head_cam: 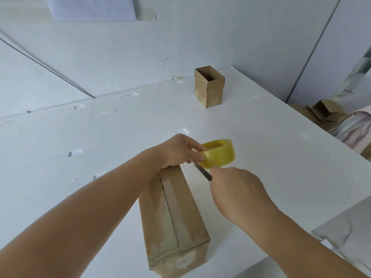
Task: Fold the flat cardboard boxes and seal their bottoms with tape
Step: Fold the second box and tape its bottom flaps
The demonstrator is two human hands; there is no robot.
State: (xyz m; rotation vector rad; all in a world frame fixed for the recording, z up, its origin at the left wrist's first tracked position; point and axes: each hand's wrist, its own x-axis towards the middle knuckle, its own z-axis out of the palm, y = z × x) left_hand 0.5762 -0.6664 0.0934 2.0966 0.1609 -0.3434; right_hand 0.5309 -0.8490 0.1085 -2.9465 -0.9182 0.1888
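Head view. A cardboard box [174, 221] stands bottom-up on the white table [80, 137] at 6 o'clock, a strip of tape running along its closed seam. The left hand [178, 151], at the box's far end, pinches a yellow tape roll [217, 153] between curled fingers and thumb. The right hand [236, 189], at 4 o'clock from the roll, grips a metal blade [203, 173] pointing beneath the roll. A second box [209, 89], upright and open, stands well apart at 12 o'clock. More cardboard [323, 113] lies beyond the table edge at 2 o'clock.
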